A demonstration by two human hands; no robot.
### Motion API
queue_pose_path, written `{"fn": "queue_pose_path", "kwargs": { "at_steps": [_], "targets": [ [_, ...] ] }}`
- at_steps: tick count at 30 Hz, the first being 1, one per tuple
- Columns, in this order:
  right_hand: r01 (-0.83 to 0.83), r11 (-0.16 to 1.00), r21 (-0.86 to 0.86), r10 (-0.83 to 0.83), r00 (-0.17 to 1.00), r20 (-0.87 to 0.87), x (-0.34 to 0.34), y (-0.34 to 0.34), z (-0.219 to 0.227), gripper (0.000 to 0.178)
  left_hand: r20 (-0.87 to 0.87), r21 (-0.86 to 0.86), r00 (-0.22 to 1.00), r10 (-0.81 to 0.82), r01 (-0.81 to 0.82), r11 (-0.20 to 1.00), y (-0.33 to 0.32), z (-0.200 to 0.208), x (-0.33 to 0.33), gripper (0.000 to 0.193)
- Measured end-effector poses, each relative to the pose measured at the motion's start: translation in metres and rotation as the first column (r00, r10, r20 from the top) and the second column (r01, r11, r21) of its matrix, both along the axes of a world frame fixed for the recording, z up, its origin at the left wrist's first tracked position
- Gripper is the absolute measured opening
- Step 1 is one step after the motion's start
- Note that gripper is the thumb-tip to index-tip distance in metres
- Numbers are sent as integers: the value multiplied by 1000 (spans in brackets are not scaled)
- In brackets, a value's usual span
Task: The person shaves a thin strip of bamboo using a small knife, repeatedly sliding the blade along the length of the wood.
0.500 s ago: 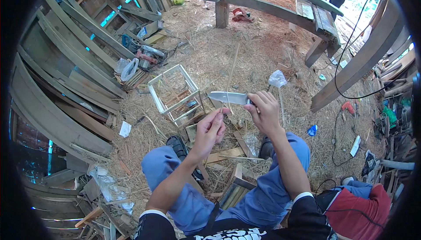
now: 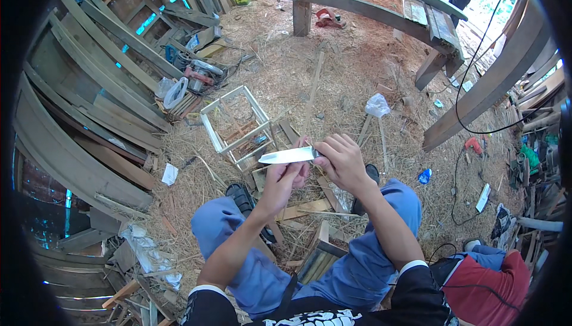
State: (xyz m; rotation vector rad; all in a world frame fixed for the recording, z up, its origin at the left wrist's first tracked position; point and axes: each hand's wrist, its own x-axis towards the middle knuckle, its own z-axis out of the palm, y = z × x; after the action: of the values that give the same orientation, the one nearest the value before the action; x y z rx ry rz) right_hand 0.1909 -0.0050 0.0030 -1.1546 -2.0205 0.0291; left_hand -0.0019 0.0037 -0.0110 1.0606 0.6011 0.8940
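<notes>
Person's two bare hands at work over a straw-brown floor (image 2: 351,81) strewn with shavings and scraps, seen from the head. At the centre of the frame, the right hand (image 2: 342,160) has its fingers wrapped closely around the handle of a broad, silver metal knife (image 2: 287,156), the handle mostly hidden in the grip; the blade points toward the left of the frame and lies across the fingertips of the other hand. The left hand (image 2: 281,180), just below the blade, has its fingers curled together on the lower end of a long, thin, pale wooden strip (image 2: 314,87), which rises toward the upper centre; the exact contact is partly hidden behind the blade. Left of centre stands an open, box-shaped frame of pale wooden bars (image 2: 210,128). A crumpled, translucent white plastic bag (image 2: 376,106) lies right of centre, and a small, bright blue wrapper (image 2: 424,176) lies below it to the right. At the lower right appears another person in a red top (image 2: 491,281).
</notes>
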Motion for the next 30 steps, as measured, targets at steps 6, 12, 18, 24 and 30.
{"fn": "queue_pose_path", "kwargs": {
  "at_steps": [6, 12, 18, 24, 30],
  "targets": [
    [-23, 1000, -22, 24, 997, 70, 0, -3, 2, 33, 55, -80, 995, -87, 91, 993, -4, -2, -9, 56],
    [-33, 997, 73, 22, 990, 141, 8, -2, 0, 44, -12, -142, 987, -162, 158, 977, -13, 8, -11, 57],
    [31, 991, 132, -57, 978, 201, 11, -4, 6, 39, 124, -277, 972, -201, 229, 933, -14, 14, -11, 55],
    [88, 975, 204, -122, 979, 165, 11, 1, 5, 35, 166, -308, 964, -210, 253, 917, -13, 25, -14, 53],
    [590, 803, 84, -580, 807, -114, 80, 11, 13, 17, 54, -194, 868, -493, 493, 848, -39, 10, -18, 53]
  ]
}}
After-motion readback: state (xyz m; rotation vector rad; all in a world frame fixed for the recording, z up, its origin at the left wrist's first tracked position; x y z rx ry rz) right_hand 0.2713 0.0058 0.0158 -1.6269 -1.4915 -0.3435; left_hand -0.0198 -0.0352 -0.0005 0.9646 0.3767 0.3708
